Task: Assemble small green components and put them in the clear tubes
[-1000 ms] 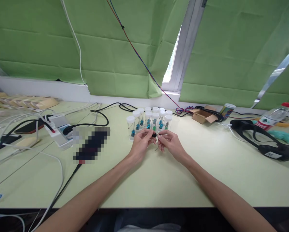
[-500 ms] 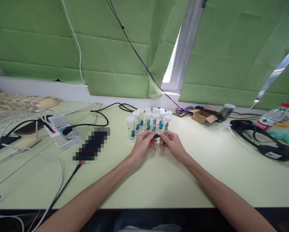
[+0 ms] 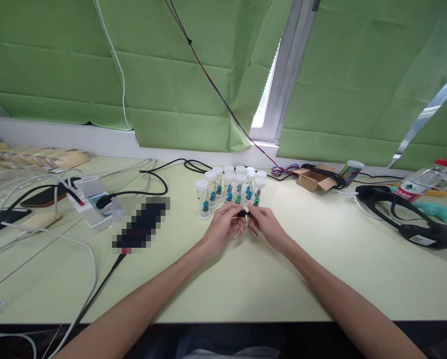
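Both hands meet at a small black part over the table, too small to name. My left hand pinches its left end between thumb and forefinger, the other fingers curled below. At the right end, my right hand is closed with thumb and forefinger together by a thin dark piece that joins the part. Just beyond the fingers stand several clear tubes with white caps. Small blue items and green items with thin stems show inside them. The fingers partly hide the nearest tubes.
Left of the arms lie a pixelated dark device, a white power strip and tangled cables. Toward the right are a cardboard box, a can, a black head strap device and a plastic bottle.
The black part and both hands have shifted slightly downward, toward me. The fingers stay closed around the part, and the tubes have not moved.
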`<move>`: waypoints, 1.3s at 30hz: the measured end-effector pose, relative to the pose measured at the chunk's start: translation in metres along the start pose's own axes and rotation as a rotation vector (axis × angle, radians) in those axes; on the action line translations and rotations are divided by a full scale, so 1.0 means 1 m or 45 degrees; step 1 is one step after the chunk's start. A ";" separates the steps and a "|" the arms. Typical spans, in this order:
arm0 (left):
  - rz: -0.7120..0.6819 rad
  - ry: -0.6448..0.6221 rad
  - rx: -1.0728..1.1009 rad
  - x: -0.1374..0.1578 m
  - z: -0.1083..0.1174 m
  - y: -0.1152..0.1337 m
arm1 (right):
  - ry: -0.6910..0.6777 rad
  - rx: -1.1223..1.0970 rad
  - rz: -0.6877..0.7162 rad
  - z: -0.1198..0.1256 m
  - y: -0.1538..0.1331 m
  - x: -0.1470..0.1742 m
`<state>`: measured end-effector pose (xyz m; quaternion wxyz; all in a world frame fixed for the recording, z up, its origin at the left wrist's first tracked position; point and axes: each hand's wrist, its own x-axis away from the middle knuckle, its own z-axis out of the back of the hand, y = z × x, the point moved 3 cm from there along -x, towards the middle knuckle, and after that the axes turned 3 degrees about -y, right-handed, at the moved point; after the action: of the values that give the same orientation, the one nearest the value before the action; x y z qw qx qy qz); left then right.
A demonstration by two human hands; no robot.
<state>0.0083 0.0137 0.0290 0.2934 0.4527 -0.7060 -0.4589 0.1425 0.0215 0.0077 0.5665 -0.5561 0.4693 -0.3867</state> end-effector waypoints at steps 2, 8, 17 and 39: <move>0.001 -0.013 -0.008 0.000 0.000 -0.001 | -0.020 0.002 -0.017 0.000 0.001 0.000; 0.028 0.005 0.020 0.000 -0.001 -0.004 | -0.002 0.069 -0.040 -0.002 0.000 0.000; -0.083 0.124 0.076 -0.004 0.004 -0.001 | 0.082 0.002 0.108 0.000 -0.007 0.003; -0.095 0.198 -0.029 -0.004 0.007 -0.004 | 0.001 0.049 0.099 -0.003 -0.007 0.004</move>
<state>0.0057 0.0197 0.0224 0.3352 0.5095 -0.6586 -0.4408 0.1416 0.0165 0.0145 0.5917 -0.5261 0.4832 -0.3736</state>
